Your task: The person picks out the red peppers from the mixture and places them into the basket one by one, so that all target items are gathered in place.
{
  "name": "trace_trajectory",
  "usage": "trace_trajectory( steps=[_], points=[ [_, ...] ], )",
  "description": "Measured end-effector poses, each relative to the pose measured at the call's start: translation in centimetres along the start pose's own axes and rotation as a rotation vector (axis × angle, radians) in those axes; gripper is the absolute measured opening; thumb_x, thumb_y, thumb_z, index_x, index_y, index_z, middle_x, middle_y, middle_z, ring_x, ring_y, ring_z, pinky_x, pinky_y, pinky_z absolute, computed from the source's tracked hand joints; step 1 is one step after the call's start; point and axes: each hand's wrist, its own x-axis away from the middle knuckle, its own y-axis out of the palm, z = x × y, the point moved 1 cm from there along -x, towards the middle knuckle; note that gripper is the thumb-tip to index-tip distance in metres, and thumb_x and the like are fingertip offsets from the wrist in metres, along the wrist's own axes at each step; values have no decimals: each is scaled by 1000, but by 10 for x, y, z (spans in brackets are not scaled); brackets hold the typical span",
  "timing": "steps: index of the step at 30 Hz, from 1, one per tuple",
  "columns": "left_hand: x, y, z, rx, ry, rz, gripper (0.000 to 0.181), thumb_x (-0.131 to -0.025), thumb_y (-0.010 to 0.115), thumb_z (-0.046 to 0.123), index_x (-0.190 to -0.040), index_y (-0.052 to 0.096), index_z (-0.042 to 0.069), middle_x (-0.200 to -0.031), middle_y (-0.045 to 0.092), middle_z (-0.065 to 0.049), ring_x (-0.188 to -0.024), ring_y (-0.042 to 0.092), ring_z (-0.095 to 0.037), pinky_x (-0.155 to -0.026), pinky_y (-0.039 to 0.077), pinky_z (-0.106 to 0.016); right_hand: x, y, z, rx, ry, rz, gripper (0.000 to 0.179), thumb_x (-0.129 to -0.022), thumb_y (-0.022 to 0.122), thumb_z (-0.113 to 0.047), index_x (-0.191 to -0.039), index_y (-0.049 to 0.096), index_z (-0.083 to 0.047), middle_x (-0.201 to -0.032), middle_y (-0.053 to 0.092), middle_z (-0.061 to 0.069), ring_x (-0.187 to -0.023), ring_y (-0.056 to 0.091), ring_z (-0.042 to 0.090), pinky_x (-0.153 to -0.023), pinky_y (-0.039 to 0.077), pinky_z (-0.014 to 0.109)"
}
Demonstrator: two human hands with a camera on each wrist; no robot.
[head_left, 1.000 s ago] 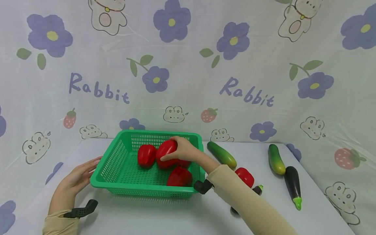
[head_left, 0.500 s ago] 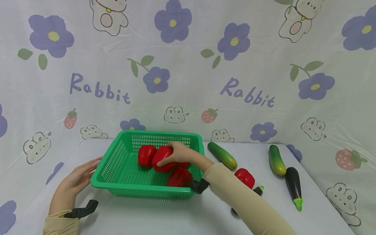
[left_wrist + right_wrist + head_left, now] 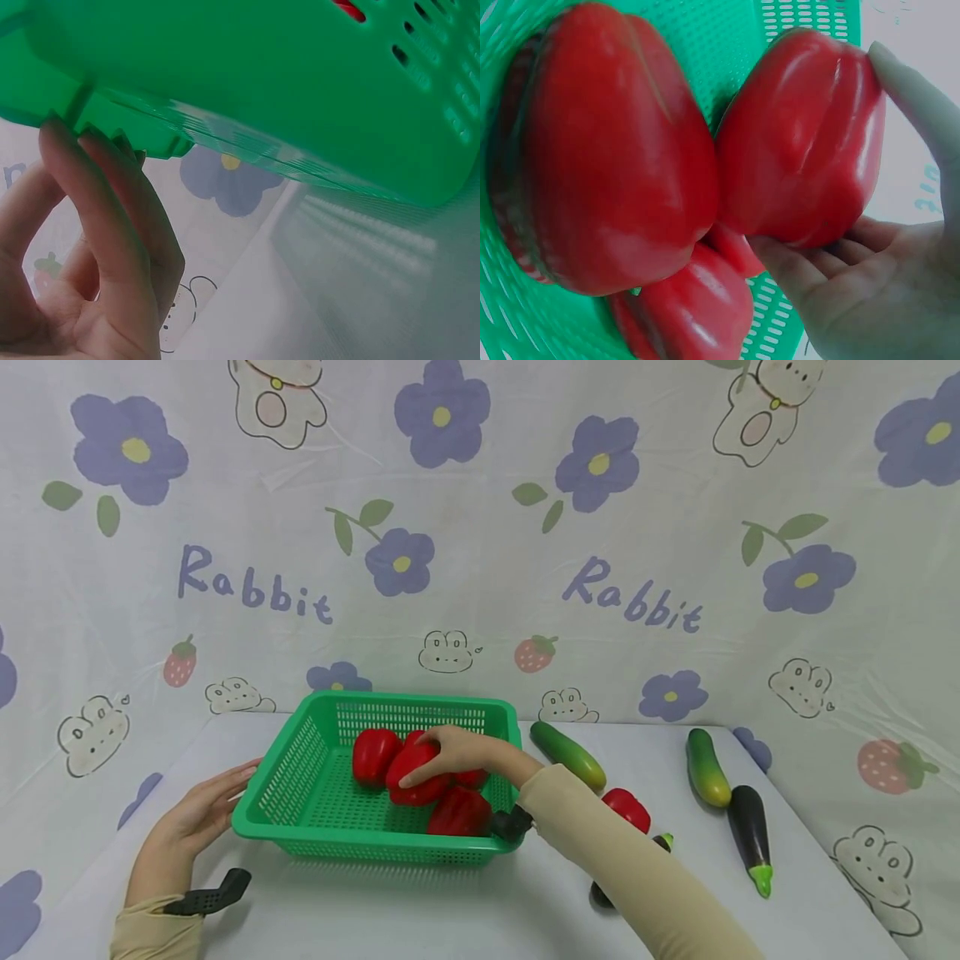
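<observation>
My right hand point(image 3: 461, 750) grips a red bell pepper point(image 3: 412, 782) inside the green plastic basket point(image 3: 360, 837). The right wrist view shows the thumb and fingers around this bell pepper point(image 3: 806, 142). Close beside it lies a large bell pepper point(image 3: 619, 157), with another bell pepper point(image 3: 697, 300) below. In the head view, one bell pepper point(image 3: 375, 758) is to its left and one point(image 3: 460, 814) is in front; another is partly hidden behind the hand. With extended fingers, my left hand point(image 3: 197, 814) touches the basket's left rim; in the left wrist view its fingertips point(image 3: 56, 131) meet the rim's underside.
Right of the basket lie a cucumber point(image 3: 567, 756) and a red bell pepper point(image 3: 628, 810). An eggplant point(image 3: 664, 841) is mostly hidden under the right sleeve. Farther right are another cucumber point(image 3: 707, 768) and an eggplant point(image 3: 750, 839). A printed cloth point(image 3: 480, 527) hangs behind the table.
My right hand has lowered the gripped bell pepper and shifted it slightly left and toward the front among the others. My left hand and the basket have stayed put.
</observation>
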Motion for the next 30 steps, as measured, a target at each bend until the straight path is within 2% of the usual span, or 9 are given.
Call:
trace_trajectory(
  steps=[8,13,19,30],
  points=[
    [-1,-1,0,10,3,-16,36,-106,40,14,-111,72,30,-114,68,16,-103,65,-5,-84,56,-23,-2,4,-4,50,-44,-55,71,-79,77,-46,-135,50,-13,-117,59,-1,-112,53,18,-91,55,42],
    [-1,0,0,7,2,-11,35,-105,41,14,-111,72,30,-114,68,16,-103,65,-4,-85,56,-23,0,7,-6,80,-44,-63,70,-77,79,-44,-134,50,-17,-118,57,-1,-112,52,18,-87,57,39],
    [-1,0,0,-5,9,-13,35,-105,41,14,-112,71,30,-115,68,17,-104,64,-4,-85,56,-23,4,8,-9,71,-45,-75,72,-75,82,-39,-135,47,-19,-120,56,-1,-114,52,18,-83,58,37],
    [-2,1,0,-32,7,22,32,-105,44,15,-110,71,31,-115,67,18,-104,63,-5,-85,56,-23,3,10,-11,60,-39,-93,74,-75,83,-40,-135,45,-19,-119,56,-2,-113,53,17,-83,58,35]
  ],
)
